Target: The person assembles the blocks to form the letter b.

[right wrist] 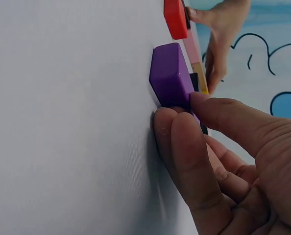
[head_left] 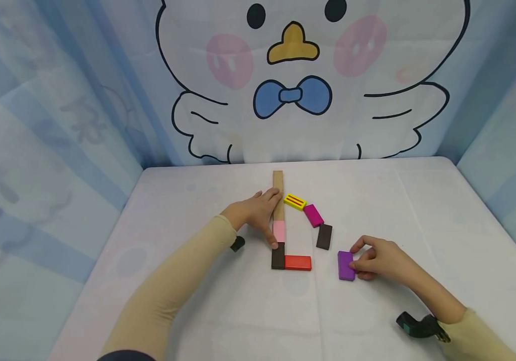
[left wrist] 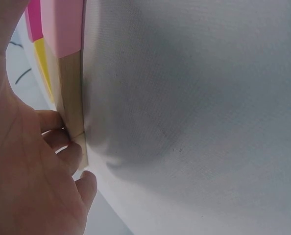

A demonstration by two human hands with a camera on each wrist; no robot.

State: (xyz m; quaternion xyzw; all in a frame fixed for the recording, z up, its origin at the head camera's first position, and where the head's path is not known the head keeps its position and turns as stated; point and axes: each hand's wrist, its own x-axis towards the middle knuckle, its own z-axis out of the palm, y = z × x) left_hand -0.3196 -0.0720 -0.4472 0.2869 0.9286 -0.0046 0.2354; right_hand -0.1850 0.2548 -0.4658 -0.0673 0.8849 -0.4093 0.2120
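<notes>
My left hand [head_left: 258,211] rests along a straight row of blocks, its fingers spread and touching the wood-coloured blocks [head_left: 278,179]. Its thumb tip lies where the pink block [head_left: 279,229] meets a dark brown block [head_left: 278,259]. A red block [head_left: 298,263] extends rightward from that brown one. Over on the right, my right hand [head_left: 386,258] pinches the purple block [head_left: 345,265] by its right side, thumb and fingertips at its edge. The right wrist view shows the purple block [right wrist: 170,73] low against the white cloth, its far end free of the fingers.
A slanting chain runs right of the row: a yellow block with red stripes [head_left: 295,201], a magenta block [head_left: 314,215] and another dark brown block [head_left: 324,236]. White cloth [head_left: 239,321] covers the table. A printed curtain [head_left: 294,135] hangs behind the far edge.
</notes>
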